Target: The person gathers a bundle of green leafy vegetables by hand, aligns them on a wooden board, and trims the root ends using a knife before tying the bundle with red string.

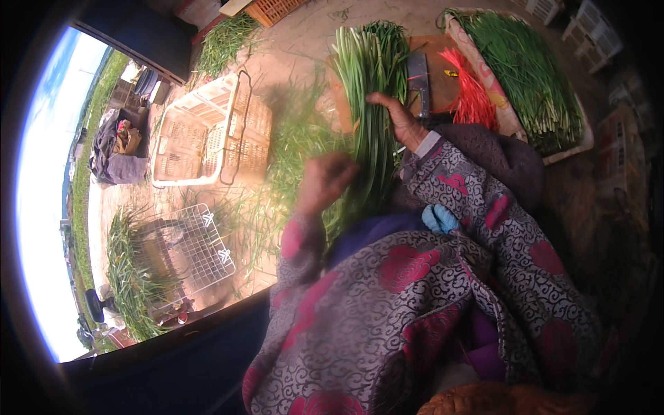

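A long bunch of garlic chives (363, 90), pale stems at the far end and dark green leaves towards my lap, is gripped midway by my right hand (403, 123). The thumb lies across the stems. Beside the leafy lower part, my left hand (325, 183) is curled closed and blurred by motion; whatever its fingers pinch is hidden. Behind the bunch, more chives (391, 52) lie next to a dark flat metal piece (418, 83) on a brown board (432, 48). Red ties (470, 90) are heaped to the right of it.
A tray (515, 128) full of green chives stands at the far right. Loose leaves (297, 131) litter the floor on the left. Beyond them are a cream plastic crate (232, 138), a white wire rack (200, 242) and a leaf pile (128, 270). An orange basket (273, 10) stands far back.
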`<action>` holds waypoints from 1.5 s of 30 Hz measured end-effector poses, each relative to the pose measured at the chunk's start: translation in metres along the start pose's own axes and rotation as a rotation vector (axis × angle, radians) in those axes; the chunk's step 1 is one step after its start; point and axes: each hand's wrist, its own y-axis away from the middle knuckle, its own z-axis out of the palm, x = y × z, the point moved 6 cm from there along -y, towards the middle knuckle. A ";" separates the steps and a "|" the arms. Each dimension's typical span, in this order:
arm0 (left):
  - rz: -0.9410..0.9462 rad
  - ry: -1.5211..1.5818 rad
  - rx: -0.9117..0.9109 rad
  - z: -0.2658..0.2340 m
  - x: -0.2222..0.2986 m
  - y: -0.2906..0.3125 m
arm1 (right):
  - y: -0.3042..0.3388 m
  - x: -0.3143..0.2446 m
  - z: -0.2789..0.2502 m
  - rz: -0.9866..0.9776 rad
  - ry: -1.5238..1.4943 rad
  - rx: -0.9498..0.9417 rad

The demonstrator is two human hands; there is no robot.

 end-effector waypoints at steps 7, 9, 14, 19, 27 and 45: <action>-0.079 0.255 0.124 -0.028 -0.019 0.015 | 0.008 -0.007 0.006 -0.031 0.066 0.001; 0.055 0.050 0.290 -0.019 0.004 -0.008 | 0.009 -0.006 0.014 0.011 0.079 -0.033; 0.206 -0.324 0.508 0.006 0.007 -0.036 | 0.004 -0.001 0.002 -0.041 0.066 0.021; 0.272 -0.467 0.495 0.008 0.024 -0.035 | 0.006 -0.001 0.000 -0.014 0.054 0.025; 0.053 -0.187 0.172 -0.003 -0.001 -0.011 | -0.008 0.013 -0.014 0.055 -0.072 0.016; -0.178 0.594 0.147 -0.024 -0.113 -0.002 | 0.004 0.006 0.000 0.044 0.064 0.013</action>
